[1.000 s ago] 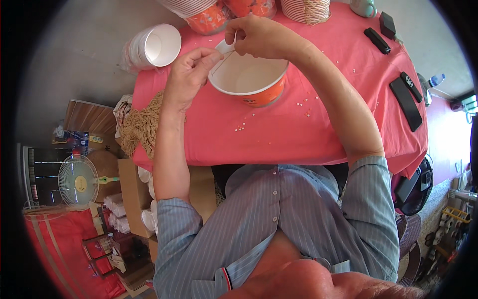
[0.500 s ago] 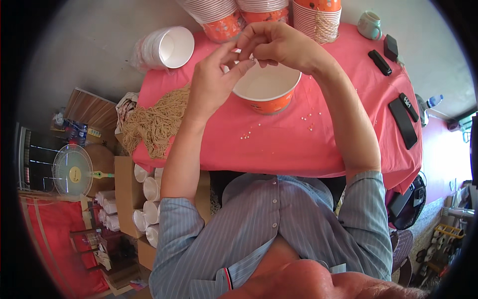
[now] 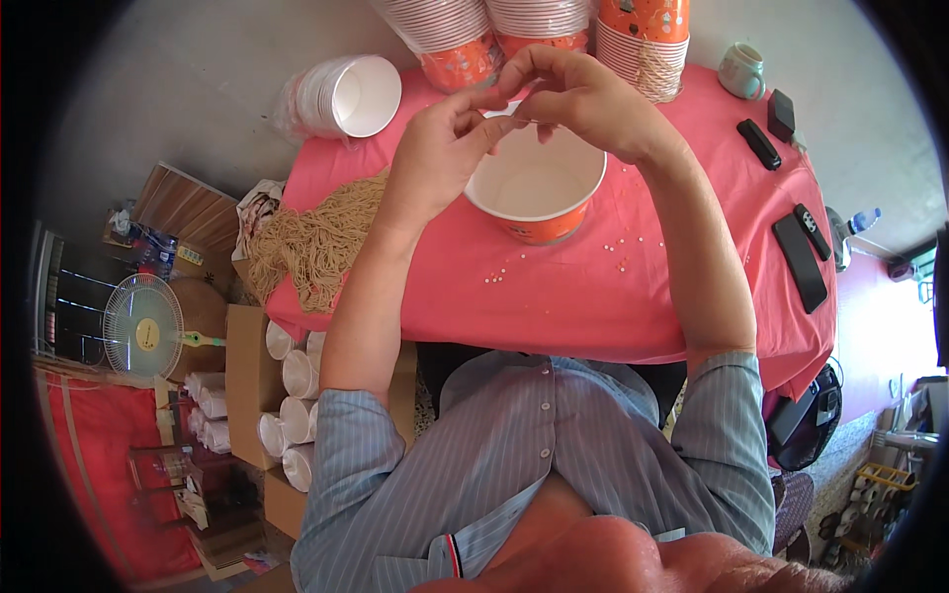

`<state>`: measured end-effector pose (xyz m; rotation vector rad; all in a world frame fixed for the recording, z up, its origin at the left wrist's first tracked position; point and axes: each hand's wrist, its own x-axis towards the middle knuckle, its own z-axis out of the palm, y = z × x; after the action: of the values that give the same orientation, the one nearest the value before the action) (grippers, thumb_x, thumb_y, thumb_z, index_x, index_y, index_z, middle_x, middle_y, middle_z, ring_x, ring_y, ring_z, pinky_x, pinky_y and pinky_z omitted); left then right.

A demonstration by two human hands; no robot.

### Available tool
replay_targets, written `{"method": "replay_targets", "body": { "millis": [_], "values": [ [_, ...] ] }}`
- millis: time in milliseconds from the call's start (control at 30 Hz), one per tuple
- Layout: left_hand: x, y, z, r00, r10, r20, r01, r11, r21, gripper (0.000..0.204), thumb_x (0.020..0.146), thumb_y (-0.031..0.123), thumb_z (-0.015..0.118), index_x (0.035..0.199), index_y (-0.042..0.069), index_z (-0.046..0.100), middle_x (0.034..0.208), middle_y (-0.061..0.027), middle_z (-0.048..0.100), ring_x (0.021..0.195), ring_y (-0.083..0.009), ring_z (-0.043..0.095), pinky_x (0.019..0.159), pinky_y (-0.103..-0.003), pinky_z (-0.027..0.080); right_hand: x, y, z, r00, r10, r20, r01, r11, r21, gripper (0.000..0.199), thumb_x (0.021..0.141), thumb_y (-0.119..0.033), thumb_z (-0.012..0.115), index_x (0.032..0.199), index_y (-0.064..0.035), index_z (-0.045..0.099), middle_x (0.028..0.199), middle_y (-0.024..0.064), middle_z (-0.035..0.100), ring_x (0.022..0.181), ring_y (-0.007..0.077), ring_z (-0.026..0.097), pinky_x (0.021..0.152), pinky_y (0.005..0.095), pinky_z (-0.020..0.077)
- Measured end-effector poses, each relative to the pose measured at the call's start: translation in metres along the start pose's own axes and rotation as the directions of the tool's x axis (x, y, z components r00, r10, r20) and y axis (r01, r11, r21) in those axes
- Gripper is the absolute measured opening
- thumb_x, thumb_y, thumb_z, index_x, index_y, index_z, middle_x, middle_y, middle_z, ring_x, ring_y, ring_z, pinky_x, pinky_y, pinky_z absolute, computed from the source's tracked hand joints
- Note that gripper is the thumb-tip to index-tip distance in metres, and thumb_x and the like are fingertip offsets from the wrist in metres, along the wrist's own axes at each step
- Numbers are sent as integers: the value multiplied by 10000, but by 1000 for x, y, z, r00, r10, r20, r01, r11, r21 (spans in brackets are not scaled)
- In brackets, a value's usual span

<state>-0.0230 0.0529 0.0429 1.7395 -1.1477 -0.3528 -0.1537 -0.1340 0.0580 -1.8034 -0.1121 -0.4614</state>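
A table draped in a pink-red cloth (image 3: 593, 306) fills the upper middle of the view, standing on a grey concrete floor. Off its left edge stand a small round electric fan (image 3: 145, 326) and an open brown cardboard box (image 3: 252, 385) packed with rolled stacks of white paper cups. A heap of beige cotton cord (image 3: 316, 242) spills over the table's left edge. At the far left corner lies a sleeve of white paper bowls (image 3: 346, 96) on its side. Along the far edge stand stacked orange-and-white paper bowls (image 3: 465, 40).

The left hand (image 3: 440, 148) hovers above the left rim of an orange paper bowl with a white inside (image 3: 536, 193); its thumb and forefinger are pinched narrow on a thin pale thread (image 3: 514, 119), the other fingers curled loosely. The thread runs across to the right hand (image 3: 578, 99), which hangs just past the bowl's far rim with its fingertips likewise closed on it. The bowl stands on the cloth directly under both hands, near the middle of the table.

Small white beads (image 3: 593, 252) lie scattered on the cloth at the bowl's near side. Toward the right edge lie a black phone (image 3: 799, 262) and black remote controls (image 3: 759, 143), and a pale green mug (image 3: 741, 69) stands at the far right corner.
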Motion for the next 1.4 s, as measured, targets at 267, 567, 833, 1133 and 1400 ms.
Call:
{"method": "replay_targets", "body": {
  "millis": [267, 567, 833, 1133, 1400],
  "values": [
    [-1, 4, -5, 992, 76, -104, -60, 987, 146, 201, 1084, 151, 723, 1200, -2, 785, 867, 8, 749, 797, -52, 656, 702, -243, 505, -1, -6, -1, 972, 231, 42, -205, 922, -330, 162, 1001, -143, 738, 1070, 4, 746, 893, 30, 748, 748, 101, 692, 667, 288, 571],
    [-6, -11, -7, 933, 359, -37, -270, 762, 588, 164, 1040, 138, 752, 1162, 37, 794, 948, -111, 794, 806, -192, 769, 714, -350, 584, 0, 0, -2, 986, 167, 24, -145, 912, -384, 163, 1010, -157, 738, 1010, 6, 739, 806, 44, 721, 674, 102, 677, 614, 280, 560],
    [-19, -43, -20, 846, 478, -236, -297, 790, 537, 126, 1011, 139, 773, 1103, 57, 794, 935, -140, 772, 820, -270, 753, 714, -400, 584, 3, 3, -12, 989, 150, 0, -139, 912, -386, 149, 1027, -150, 712, 989, -7, 729, 786, 25, 698, 664, 78, 639, 591, 273, 516],
    [-40, -81, -13, 953, -9, -303, -90, 946, -310, 182, 1076, 175, 761, 1144, 9, 786, 985, -20, 803, 835, -64, 690, 710, -244, 518, 2, 11, -6, 984, 173, 39, -138, 885, -444, 247, 1011, -220, 754, 1184, -46, 731, 866, 28, 703, 769, 117, 674, 708, 308, 555],
    [-44, -74, 7, 955, -10, -295, -98, 931, -351, 151, 1078, 141, 752, 1162, 21, 788, 965, -5, 783, 841, -39, 665, 717, -207, 502, 5, 27, 42, 982, 106, 154, 16, 774, -633, 338, 1009, -378, 711, 1166, -97, 813, 999, 119, 824, 940, 295, 790, 872, 440, 604]
  ]
}}
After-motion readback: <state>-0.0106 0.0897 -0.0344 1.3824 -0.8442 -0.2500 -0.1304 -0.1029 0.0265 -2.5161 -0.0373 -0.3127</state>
